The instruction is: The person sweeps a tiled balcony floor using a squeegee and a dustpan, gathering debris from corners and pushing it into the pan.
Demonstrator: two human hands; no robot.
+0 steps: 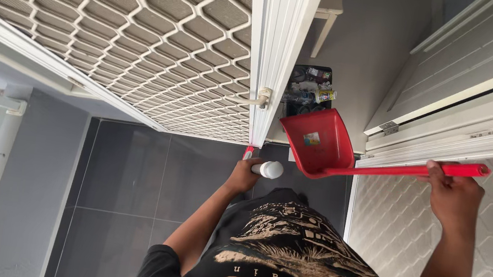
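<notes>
A person in a dark printed T-shirt (288, 256) stands at a doorway, seen from the head-worn camera looking straight down. The right hand (453, 196) is wrapped around the far end of a red long-handled dustpan (320, 142), grip pressed tight on the red handle (405, 170). The dustpan's long axis runs nearly level across the frame, from the hand at right down slightly to the scoop at centre; the scoop's open mouth faces up and away from the person, toward a dark bin (309, 90) on the floor just beyond. The scoop shows a small sticker inside and appears otherwise bare.

The bin holds a jumble of wrappers and scraps, too small and shadowed to tell apart.

The left hand (244, 176) is closed around a stick with a white cap (268, 169) and a short red stretch (248, 152) above it; the rest of that stick is hidden behind the hand and body, so what it belongs to cannot be made out.

A white-framed mesh security door (146, 38) stands open at left, its latch handle (261, 98) near the left hand. Grey floor tiles (128, 186) lie below; the person's legs and feet are hidden.
</notes>
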